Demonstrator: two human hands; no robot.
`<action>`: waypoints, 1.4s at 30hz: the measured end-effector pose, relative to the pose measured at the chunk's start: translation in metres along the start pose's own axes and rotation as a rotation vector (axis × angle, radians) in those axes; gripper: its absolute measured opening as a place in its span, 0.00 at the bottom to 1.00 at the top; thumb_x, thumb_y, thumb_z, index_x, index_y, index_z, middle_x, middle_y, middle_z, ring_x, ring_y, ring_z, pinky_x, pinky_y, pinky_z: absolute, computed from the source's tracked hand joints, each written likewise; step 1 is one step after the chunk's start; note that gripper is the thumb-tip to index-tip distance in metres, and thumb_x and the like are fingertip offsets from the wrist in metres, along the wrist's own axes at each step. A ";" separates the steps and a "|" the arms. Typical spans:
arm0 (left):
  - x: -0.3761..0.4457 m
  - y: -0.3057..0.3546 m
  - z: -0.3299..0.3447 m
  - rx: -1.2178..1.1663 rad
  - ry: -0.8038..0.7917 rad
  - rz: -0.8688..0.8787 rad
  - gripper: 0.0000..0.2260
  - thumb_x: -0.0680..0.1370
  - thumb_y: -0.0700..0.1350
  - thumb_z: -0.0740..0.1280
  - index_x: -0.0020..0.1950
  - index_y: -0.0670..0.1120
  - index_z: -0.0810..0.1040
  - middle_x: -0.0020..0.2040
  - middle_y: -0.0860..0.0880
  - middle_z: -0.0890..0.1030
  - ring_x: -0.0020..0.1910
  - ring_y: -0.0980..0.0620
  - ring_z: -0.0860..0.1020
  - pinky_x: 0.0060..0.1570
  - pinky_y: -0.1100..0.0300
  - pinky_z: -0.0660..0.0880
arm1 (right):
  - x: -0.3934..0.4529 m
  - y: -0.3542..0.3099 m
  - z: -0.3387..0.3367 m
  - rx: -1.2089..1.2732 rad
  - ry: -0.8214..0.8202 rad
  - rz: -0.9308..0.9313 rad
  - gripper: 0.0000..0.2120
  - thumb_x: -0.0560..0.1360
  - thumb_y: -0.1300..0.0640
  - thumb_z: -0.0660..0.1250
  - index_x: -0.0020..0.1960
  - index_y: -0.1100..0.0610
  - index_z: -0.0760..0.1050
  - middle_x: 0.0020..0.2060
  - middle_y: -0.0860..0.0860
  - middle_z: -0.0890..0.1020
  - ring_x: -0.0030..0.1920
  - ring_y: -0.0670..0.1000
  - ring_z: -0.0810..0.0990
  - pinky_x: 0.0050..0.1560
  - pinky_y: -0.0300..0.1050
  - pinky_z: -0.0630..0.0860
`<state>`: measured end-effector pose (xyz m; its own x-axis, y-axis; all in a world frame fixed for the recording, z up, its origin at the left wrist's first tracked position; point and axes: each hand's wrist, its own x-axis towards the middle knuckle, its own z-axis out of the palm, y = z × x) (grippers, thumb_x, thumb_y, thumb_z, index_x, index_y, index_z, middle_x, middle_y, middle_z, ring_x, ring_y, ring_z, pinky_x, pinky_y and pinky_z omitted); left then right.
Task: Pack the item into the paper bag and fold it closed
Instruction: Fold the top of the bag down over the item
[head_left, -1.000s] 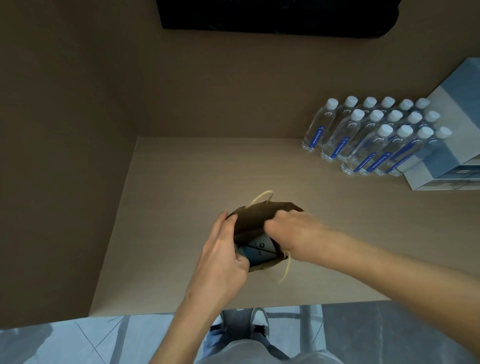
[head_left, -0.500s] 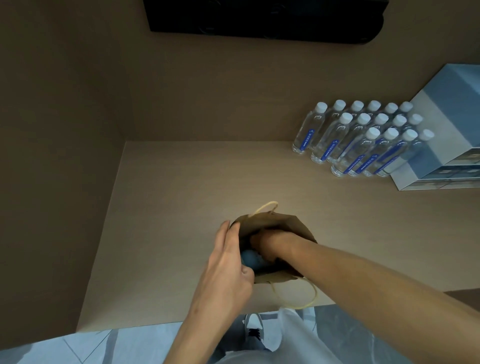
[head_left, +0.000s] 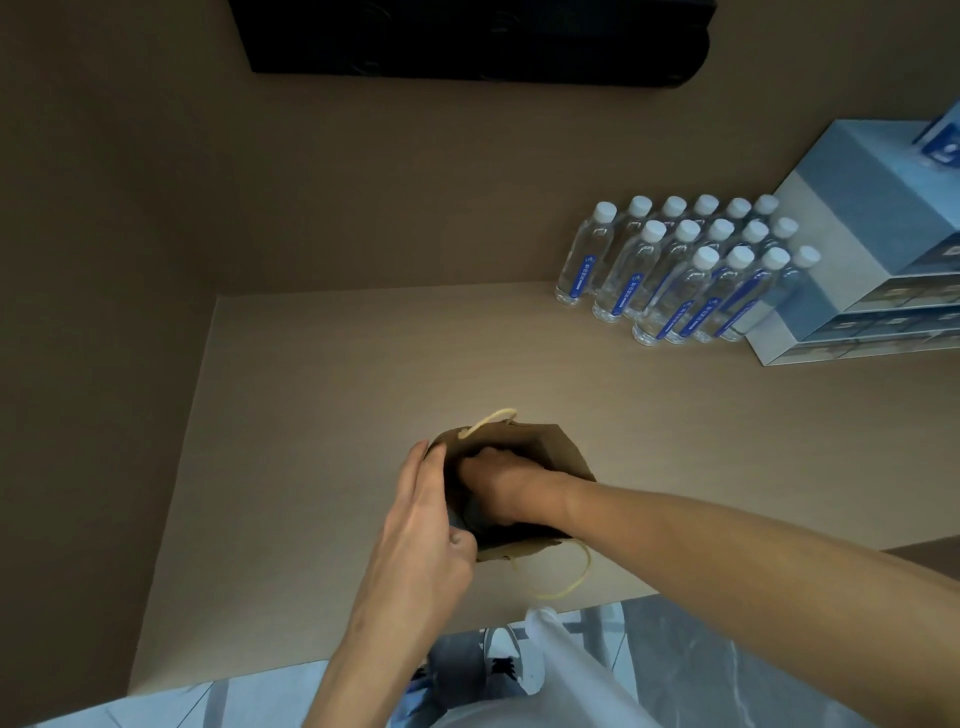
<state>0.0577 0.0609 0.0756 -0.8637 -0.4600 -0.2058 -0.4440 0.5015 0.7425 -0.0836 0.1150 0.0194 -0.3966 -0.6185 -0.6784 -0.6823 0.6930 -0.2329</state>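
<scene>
A small brown paper bag with pale cord handles stands open near the front edge of the beige table. My left hand grips the bag's left rim, thumb inside, fingers along the outside. Through the mouth of the bag goes my right hand, sunk in up to the wrist with its fingers hidden. The item lies beneath it as a dark bluish shape, mostly covered. Whether my right hand still holds the item does not show.
Several clear water bottles with white caps stand in rows at the back right. Stacked blue-and-white boxes sit beside them at the right. Brown walls close the left and back. The table's front edge runs just below the bag.
My right hand has gone from the bag's top down deep into it, pushing the dark item out of sight. The bag's mouth has spread wider. My left hand has kept its grip.
</scene>
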 end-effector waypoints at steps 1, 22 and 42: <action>0.001 0.000 0.000 -0.002 -0.003 0.007 0.36 0.71 0.34 0.60 0.77 0.52 0.55 0.79 0.56 0.53 0.70 0.55 0.63 0.58 0.71 0.58 | -0.002 0.000 -0.001 -0.018 0.012 -0.017 0.14 0.75 0.59 0.64 0.60 0.58 0.73 0.56 0.58 0.80 0.53 0.59 0.80 0.44 0.48 0.72; 0.012 -0.007 0.003 -0.009 0.008 0.006 0.34 0.71 0.33 0.62 0.76 0.49 0.59 0.77 0.52 0.60 0.69 0.59 0.61 0.50 0.88 0.50 | 0.009 -0.017 -0.001 0.245 -0.018 0.028 0.02 0.76 0.61 0.60 0.47 0.56 0.69 0.48 0.59 0.80 0.34 0.51 0.71 0.42 0.48 0.68; 0.014 0.001 -0.002 -0.005 -0.011 -0.003 0.36 0.72 0.34 0.62 0.77 0.51 0.56 0.77 0.50 0.59 0.70 0.49 0.66 0.68 0.53 0.68 | -0.044 -0.009 -0.099 -0.212 -0.129 0.001 0.14 0.71 0.72 0.62 0.29 0.61 0.67 0.22 0.55 0.80 0.29 0.54 0.80 0.41 0.50 0.79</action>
<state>0.0460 0.0539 0.0746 -0.8648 -0.4536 -0.2154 -0.4459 0.4965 0.7447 -0.1205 0.0990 0.1204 -0.3248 -0.5561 -0.7650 -0.8011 0.5917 -0.0900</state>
